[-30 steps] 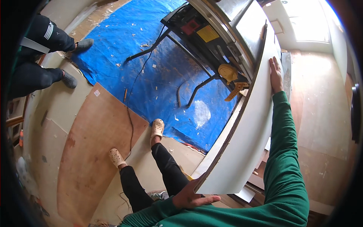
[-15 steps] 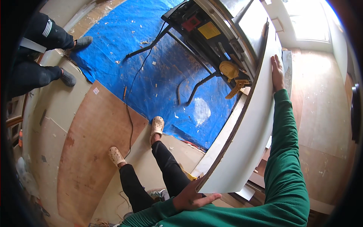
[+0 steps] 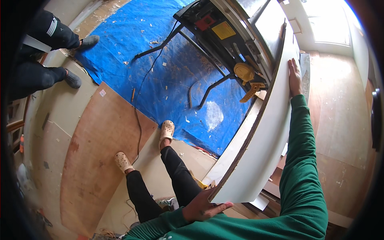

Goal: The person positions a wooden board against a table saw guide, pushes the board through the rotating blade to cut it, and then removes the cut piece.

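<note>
**Long white board (image 3: 256, 160) held at its near end and touched along its face**

The near corner of the white board is clamped in the left hand (image 3: 202, 208), with the thumb stretched along the end edge; the fingers behind are mostly hidden. The right hand (image 3: 295, 78) is laid against the far part of the face, its fingers straight and close together. From the left hand, the board is extended up past the right hand, tilted. Its face is smooth and pale, softly shaded toward the left hand. The long edge is brown, rough and flecked with light spots, and is darkened beyond the right hand. To the left of the right hand, a black machine (image 3: 229, 43) is seen on tubular legs over a blue sheet (image 3: 172, 108).
</note>
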{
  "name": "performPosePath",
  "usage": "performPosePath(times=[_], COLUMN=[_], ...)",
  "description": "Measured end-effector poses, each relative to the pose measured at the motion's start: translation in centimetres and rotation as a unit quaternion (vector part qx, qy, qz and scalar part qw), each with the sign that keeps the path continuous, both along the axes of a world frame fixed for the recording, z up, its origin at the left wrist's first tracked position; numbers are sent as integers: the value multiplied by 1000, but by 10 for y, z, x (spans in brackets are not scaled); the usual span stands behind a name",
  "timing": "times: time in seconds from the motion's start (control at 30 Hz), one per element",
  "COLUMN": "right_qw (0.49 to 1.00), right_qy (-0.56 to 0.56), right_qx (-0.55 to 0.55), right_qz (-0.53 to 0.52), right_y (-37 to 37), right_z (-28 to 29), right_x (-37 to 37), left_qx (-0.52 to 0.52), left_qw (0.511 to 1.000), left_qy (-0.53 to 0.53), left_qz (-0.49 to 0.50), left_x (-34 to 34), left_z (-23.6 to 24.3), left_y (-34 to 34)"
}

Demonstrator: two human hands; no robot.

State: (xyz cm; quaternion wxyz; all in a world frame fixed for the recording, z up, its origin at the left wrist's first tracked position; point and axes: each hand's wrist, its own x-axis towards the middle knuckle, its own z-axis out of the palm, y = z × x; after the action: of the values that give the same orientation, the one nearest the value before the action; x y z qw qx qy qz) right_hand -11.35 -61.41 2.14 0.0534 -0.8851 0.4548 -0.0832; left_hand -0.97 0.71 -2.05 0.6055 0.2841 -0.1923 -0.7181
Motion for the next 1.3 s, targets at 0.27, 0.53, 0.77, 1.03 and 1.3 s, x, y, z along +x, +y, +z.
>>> performPosePath(times=[0.27, 0.53, 0.77, 1.03, 1.3], right_qw=[997, 999, 999, 998, 951], right_qy=[54, 2, -4, -37, 163], right_qx=[-31, -7, 3, 11, -198], right_qz=[45, -32, -32, -46, 174], right_y=[17, 47, 65, 70, 27], right_z=[2, 7, 7, 7, -3], right_x=[-3, 6, 13, 16, -25], left_qx=[16, -18, -19, -10, 32], left_qw=[999, 998, 999, 998, 993], left_qy=[7, -23, -35, -43, -81], left_qz=[-34, -47, -35, -47, -84], left_x=[8, 4, 1, 13, 23], left_z=[4, -5, -4, 0, 14], left_y=[9, 29, 40, 40, 33])
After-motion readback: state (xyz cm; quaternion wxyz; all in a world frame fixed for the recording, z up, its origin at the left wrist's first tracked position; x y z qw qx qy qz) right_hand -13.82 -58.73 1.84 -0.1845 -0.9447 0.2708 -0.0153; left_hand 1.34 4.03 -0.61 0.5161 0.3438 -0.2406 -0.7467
